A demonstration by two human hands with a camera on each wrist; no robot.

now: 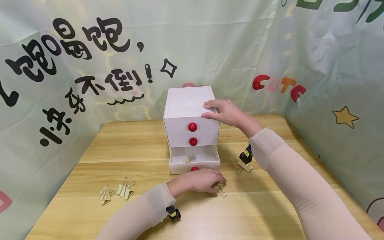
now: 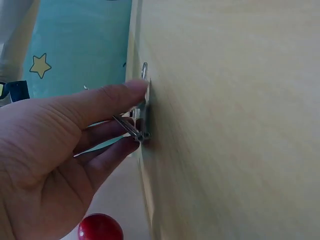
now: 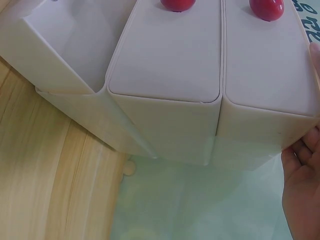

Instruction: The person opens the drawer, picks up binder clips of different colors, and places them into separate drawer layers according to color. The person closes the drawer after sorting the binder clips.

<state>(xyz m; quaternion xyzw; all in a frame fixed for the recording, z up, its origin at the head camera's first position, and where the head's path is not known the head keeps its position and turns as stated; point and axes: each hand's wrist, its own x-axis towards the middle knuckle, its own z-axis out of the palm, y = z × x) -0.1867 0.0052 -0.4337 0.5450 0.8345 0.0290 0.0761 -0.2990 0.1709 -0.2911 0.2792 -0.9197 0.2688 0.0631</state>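
A white three-drawer box (image 1: 189, 100) with red round knobs stands mid-table. Its bottom drawer (image 1: 194, 167) is pulled out, and a gold binder clip (image 1: 189, 160) lies inside. In front of that drawer's right corner, my left hand (image 1: 199, 180) pinches another gold binder clip (image 1: 222, 190) between thumb and fingers. The left wrist view shows this clip (image 2: 144, 117) close to the tabletop, its wire handles sticking out. My right hand (image 1: 226, 111) rests on the box's top right edge. In the right wrist view, that hand (image 3: 304, 175) touches the box's upper end with relaxed fingers.
Two gold binder clips (image 1: 124, 190) lie on the table at the left. One more binder clip (image 1: 245, 166) lies right of the box, below the right wrist's black camera (image 1: 246, 155). A printed cloth (image 1: 144, 40) hangs behind and beside the wooden table (image 1: 126, 150).
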